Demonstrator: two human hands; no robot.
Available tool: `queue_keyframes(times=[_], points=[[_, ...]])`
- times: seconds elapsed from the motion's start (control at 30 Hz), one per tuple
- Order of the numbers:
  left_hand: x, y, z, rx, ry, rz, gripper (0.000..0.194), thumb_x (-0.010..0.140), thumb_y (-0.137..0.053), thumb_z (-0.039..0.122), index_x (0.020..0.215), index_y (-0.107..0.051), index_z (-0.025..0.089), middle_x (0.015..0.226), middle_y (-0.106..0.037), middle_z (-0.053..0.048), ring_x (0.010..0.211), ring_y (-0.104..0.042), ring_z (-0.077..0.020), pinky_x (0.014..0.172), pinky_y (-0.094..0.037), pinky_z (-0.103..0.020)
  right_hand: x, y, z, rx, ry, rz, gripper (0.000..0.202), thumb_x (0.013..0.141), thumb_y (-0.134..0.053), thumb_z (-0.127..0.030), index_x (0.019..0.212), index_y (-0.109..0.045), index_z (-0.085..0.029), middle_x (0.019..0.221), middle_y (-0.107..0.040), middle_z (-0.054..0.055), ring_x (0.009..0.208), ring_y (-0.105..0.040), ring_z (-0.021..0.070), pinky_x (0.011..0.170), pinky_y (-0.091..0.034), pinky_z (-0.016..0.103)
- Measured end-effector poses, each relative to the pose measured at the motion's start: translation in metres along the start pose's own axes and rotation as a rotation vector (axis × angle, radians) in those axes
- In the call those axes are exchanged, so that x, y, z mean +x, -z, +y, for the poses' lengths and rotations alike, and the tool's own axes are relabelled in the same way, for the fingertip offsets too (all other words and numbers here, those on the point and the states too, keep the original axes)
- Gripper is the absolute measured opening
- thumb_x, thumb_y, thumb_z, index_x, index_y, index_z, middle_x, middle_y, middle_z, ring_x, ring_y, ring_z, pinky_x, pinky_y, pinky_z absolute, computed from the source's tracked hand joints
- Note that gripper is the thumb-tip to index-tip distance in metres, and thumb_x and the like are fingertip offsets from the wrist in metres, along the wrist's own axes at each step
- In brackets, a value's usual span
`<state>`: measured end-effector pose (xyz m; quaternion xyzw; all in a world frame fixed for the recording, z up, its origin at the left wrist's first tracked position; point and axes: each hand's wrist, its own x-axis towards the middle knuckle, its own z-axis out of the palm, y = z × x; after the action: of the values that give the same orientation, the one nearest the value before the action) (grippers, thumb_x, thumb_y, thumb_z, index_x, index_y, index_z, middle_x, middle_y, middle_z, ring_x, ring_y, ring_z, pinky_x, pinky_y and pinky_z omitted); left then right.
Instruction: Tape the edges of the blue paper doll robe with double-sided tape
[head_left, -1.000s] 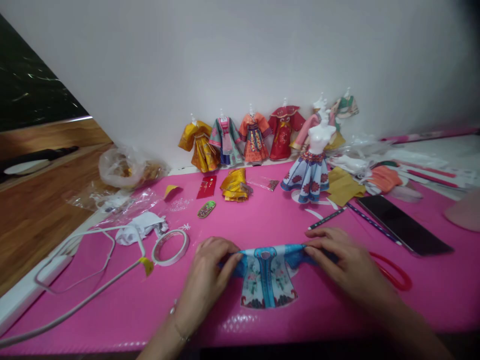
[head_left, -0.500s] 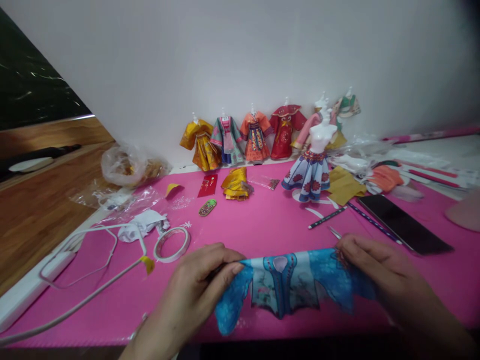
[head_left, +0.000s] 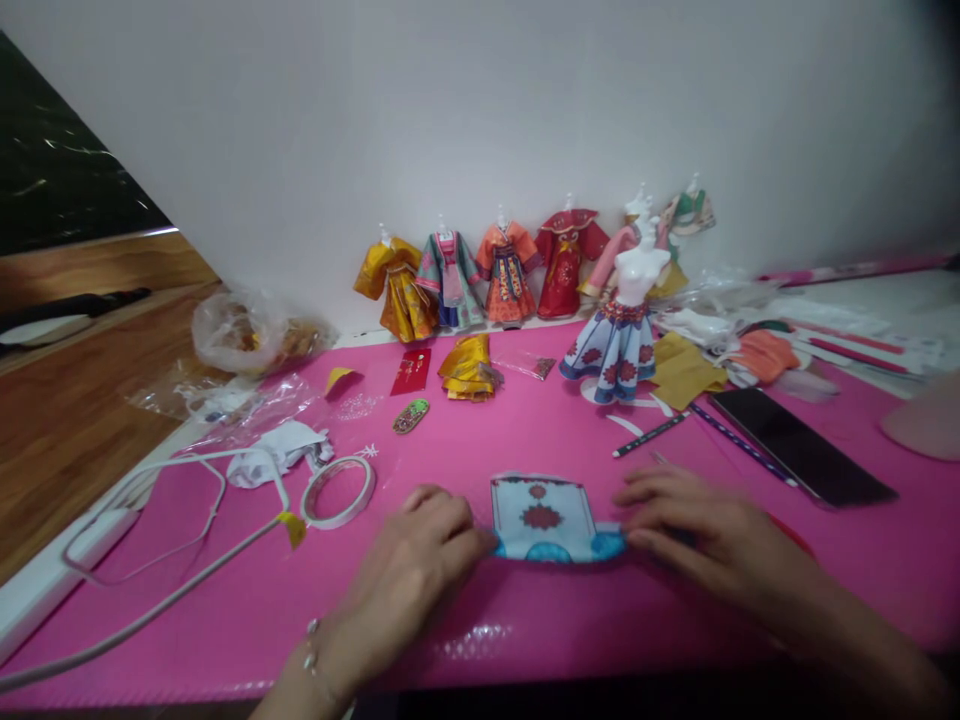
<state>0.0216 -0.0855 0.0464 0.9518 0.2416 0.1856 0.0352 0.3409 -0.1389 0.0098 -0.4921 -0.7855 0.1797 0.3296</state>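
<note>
A small cloth piece point(head_left: 541, 515), white with dark red flowers and blue patches along its lower edge, lies near the front of the pink mat. My left hand point(head_left: 427, 555) pinches its left end, the fingertips pressed on the blue corner. At the opposite end my right hand point(head_left: 694, 530) grips the other blue corner between thumb and fingers. Part of the cloth's ends is hidden under the fingertips. Beyond my right hand stands a white doll torso point(head_left: 641, 272) in a blue and white flowered skirt point(head_left: 616, 350).
Dressed doll forms point(head_left: 508, 275) line the wall. Folded yellow cloth point(head_left: 469, 367), a tape roll point(head_left: 337, 492), a white cable point(head_left: 172, 587) and a power strip point(head_left: 67, 580) lie on the left and middle. A phone point(head_left: 802, 445), pencils and scraps of fabric are at right.
The cloth was stretched out showing its blue patterned side; now its white flowered side shows, lower and flatter on the mat. Both hands have moved a little leftward, still at its ends.
</note>
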Motion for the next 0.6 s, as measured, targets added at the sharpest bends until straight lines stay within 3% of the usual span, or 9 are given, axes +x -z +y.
queue_keyframes(times=[0.1,0.17,0.33,0.6], points=[[-0.014,-0.015,0.006,-0.026,0.014,-0.195,0.048,0.109,-0.022,0.026,0.096,-0.068,0.019,0.080,-0.059,-0.004,0.072,-0.051,-0.0203,0.072,-0.037,-0.035,-0.001,-0.002,0.004,-0.073,-0.059,-0.327,0.019,0.095,-0.061,-0.028,0.086,-0.077,-0.025,0.104,-0.074,0.006,0.101,-0.066,0.0254,0.089,-0.051,0.042],[-0.022,-0.022,0.010,-0.047,0.049,-0.255,0.044,0.109,-0.026,0.026,0.094,-0.067,0.020,0.081,-0.060,-0.003,0.074,-0.051,-0.0206,0.074,-0.037,-0.036,-0.001,-0.005,0.002,-0.094,-0.111,-0.439,0.017,0.092,-0.063,-0.024,0.084,-0.078,-0.025,0.104,-0.072,0.007,0.100,-0.065,0.0255,0.086,-0.050,0.041],[-0.033,-0.030,0.013,-0.074,0.147,-0.322,0.016,0.101,-0.052,0.019,0.098,-0.067,0.023,0.092,-0.063,-0.003,0.083,-0.054,-0.0222,0.074,-0.039,-0.036,-0.003,-0.008,-0.004,-0.105,-0.162,-0.461,0.015,0.084,-0.066,-0.016,0.083,-0.078,-0.025,0.097,-0.069,0.006,0.093,-0.063,0.0245,0.082,-0.047,0.039],[-0.042,-0.030,0.008,-0.293,0.270,-0.164,0.013,0.096,-0.054,0.012,0.092,-0.062,0.021,0.095,-0.067,-0.004,0.087,-0.060,-0.0212,0.077,-0.047,-0.033,-0.006,-0.010,-0.004,-0.073,-0.198,-0.424,0.018,0.082,-0.058,-0.006,0.078,-0.067,-0.021,0.089,-0.064,0.003,0.088,-0.061,0.0201,0.079,-0.045,0.035]])
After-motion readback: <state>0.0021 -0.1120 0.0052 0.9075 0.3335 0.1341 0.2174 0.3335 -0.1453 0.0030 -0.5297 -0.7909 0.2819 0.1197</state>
